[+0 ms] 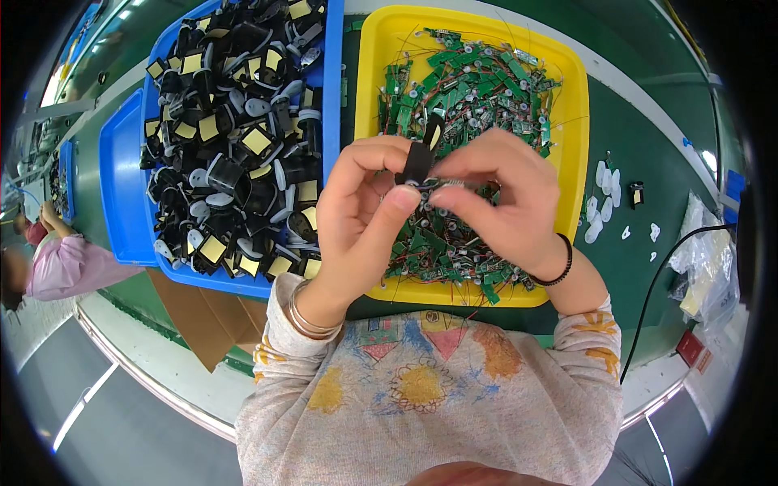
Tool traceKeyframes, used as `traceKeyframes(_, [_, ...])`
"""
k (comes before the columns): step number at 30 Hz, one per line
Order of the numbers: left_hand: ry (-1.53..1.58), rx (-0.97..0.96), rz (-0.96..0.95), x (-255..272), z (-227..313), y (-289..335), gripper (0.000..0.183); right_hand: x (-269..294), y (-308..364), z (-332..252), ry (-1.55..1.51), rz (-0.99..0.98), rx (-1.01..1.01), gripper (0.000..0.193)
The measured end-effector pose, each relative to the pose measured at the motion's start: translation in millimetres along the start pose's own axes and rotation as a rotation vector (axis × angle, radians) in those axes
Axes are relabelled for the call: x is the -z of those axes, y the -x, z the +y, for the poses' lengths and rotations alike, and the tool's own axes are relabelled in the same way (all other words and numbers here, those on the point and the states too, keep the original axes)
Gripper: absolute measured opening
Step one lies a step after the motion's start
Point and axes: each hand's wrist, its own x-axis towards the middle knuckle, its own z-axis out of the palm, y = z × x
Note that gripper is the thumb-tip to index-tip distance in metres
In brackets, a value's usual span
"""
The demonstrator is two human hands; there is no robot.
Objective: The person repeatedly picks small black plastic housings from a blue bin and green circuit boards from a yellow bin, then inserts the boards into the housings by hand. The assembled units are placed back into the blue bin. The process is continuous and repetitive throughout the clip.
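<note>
Above the yellow tray point(577, 202), both hands meet over a small black plastic housing point(417, 162). My left hand point(356, 202) grips the housing between thumb and fingers, its upper part standing up with a pale yellow patch beside it. From the other side, my right hand point(510, 194) is closed in a pinch at the lower end of the housing. A small greyish ridged piece shows at its fingertips; its kind cannot be made out. Beneath the hands, the tray holds a heap of green circuit boards point(510, 81) with thin wires.
To the left, a blue bin point(333, 81) holds many black housings point(223, 174) with yellow pads. White oval pieces point(606, 182) and another black part point(637, 194) lie at right, near a clear plastic bag point(701, 259) and black cable point(648, 300). A co-worker's pink sleeve point(73, 267) shows far left.
</note>
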Motion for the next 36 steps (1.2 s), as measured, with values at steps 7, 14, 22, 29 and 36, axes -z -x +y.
traceKeyframes(7, [-0.062, 0.003, 0.035, 2, 5, -5, 0.033, 5, -4, 4, -0.042, -0.103, -0.004, 0.013])
traceKeyframes(14, [-0.310, 0.031, -0.026, 11, 8, -6, 0.037, 5, -3, 10, -0.017, -0.210, -0.027, 0.010])
traceKeyframes(22, [-0.610, -0.070, -0.049, 11, 9, -6, 0.034, 6, -4, 19, -0.033, -0.249, 0.008, 0.007])
traceKeyframes(29, [-0.643, -0.158, 0.027, 10, 8, -8, 0.030, 9, -6, 11, -0.120, -0.326, -0.066, 0.010])
traceKeyframes(36, [-0.512, -0.062, 0.055, 11, 6, -3, 0.033, 13, -9, 14, -0.106, -0.409, -0.058, 0.016])
